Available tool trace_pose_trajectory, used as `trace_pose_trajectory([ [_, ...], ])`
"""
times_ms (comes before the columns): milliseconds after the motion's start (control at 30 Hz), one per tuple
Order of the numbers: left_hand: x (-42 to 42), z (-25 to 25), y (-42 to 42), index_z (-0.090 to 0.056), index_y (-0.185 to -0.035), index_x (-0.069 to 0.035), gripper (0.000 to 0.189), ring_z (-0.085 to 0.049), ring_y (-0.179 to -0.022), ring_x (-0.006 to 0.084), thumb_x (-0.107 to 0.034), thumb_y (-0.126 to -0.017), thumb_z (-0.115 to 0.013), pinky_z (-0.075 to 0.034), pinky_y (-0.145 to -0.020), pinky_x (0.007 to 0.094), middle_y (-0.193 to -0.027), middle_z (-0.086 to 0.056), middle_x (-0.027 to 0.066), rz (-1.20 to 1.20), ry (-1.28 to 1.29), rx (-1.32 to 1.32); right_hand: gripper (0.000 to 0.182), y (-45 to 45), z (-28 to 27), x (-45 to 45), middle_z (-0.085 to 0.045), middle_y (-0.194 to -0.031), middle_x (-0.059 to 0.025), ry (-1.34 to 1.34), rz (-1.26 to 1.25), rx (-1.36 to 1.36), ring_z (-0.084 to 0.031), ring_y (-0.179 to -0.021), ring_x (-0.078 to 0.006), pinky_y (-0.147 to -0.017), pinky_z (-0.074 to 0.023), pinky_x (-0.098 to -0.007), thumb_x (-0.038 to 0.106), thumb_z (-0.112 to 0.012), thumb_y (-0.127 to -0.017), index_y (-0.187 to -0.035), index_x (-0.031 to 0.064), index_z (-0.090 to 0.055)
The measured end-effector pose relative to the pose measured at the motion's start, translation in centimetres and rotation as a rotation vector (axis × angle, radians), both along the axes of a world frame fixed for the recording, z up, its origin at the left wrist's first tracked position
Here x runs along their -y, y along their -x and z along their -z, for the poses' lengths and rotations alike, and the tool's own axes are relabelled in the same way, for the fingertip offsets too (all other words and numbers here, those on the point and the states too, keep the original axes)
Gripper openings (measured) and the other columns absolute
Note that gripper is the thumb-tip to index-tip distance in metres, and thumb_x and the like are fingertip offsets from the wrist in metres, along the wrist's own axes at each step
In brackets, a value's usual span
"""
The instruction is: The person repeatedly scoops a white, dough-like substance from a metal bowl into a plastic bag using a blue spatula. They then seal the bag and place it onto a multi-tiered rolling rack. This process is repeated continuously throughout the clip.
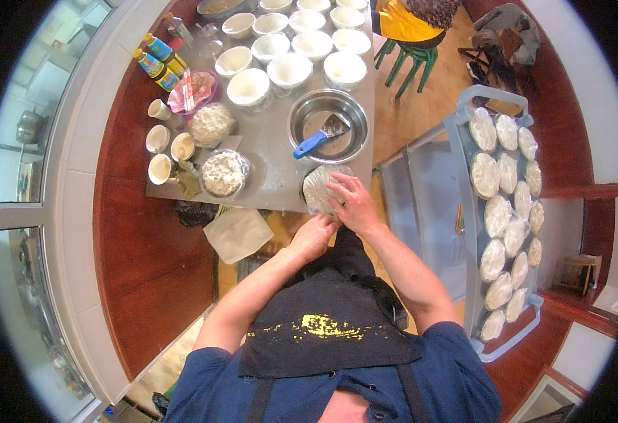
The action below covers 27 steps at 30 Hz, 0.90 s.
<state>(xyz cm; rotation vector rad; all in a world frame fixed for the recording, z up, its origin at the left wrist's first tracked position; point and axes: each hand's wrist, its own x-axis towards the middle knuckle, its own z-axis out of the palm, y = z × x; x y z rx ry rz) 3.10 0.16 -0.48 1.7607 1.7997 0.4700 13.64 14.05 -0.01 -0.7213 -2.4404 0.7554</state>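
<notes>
A bowl covered in clear plastic film (319, 189) sits at the table's front edge, close to my body. My right hand (355, 205) rests on its right side, fingers curved over the wrapped top. My left hand (315, 236) is closed at the near rim, apparently pinching the film there; the fingertips are partly hidden. Just beyond stands a stainless steel basin (294, 119) with a blue-handled scraper (314, 143) lying across it. To the left, a film-lined bowl holds a white, crumbly food (225, 173), and a second white mound (212, 125) stands behind it.
Rows of film-lined white bowls (289, 70) fill the table's far part. Paper cups (159, 168), a pink bag (192, 91) and bottles (156, 69) line its left side. On my right, a cart (462, 158) carries several wrapped bowls (498, 215). A green stool (412, 61) stands beyond.
</notes>
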Motion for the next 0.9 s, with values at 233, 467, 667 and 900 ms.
trace_pose_trajectory([
  [233,1.3,2.6,1.3,-0.066,-0.1,-0.002,0.012,-0.066,-0.087,0.0322,-0.003,-0.09,-0.06,-0.054,-0.076,0.0385,-0.099,-0.062,0.0148,-0.375,-0.362,0.37,0.019,-0.9,3.6,-1.0,-0.063,-0.105,-0.0146,0.152,0.335,0.019,-0.059,-0.107,-0.0346,-0.092,-0.049,-0.0448,0.003,-0.064,-0.077,-0.095,0.0066,-0.067],
  [467,-0.2,7.7,0.8,-0.065,-0.099,0.0,0.011,-0.067,-0.073,0.0252,-0.006,-0.091,-0.06,-0.055,-0.065,0.0339,-0.088,-0.064,0.0121,-0.354,-0.308,0.367,0.026,-1.2,2.2,-0.3,-0.064,-0.104,-0.0107,-0.031,0.146,0.113,-0.06,-0.104,-0.0334,-0.087,-0.0516,-0.0428,0.003,-0.063,-0.082,-0.107,0.0083,-0.067],
  [667,0.2,4.6,3.2,-0.053,-0.1,0.0,0.023,-0.059,-0.052,0.0141,-0.018,-0.093,-0.065,-0.048,-0.039,0.0281,-0.075,-0.06,0.009,-0.975,0.108,0.749,0.021,-3.0,5.6,0.3,-0.066,-0.098,-0.0103,0.269,0.342,-0.005,-0.065,-0.091,-0.0284,-0.081,-0.0524,-0.0389,0.008,-0.065,-0.086,-0.107,0.0061,-0.066],
  [900,-1.6,4.5,3.5,-0.05,-0.102,0.003,0.024,-0.063,-0.055,0.0182,-0.013,-0.091,-0.063,-0.049,-0.041,0.03,-0.08,-0.061,0.0114,-0.908,0.131,0.889,0.023,-2.9,16.0,-1.4,-0.064,-0.085,-0.0068,0.774,0.619,0.016,-0.064,-0.08,-0.0192,-0.069,-0.0543,-0.0362,0.01,-0.071,-0.082,-0.1,0.001,-0.06],
])
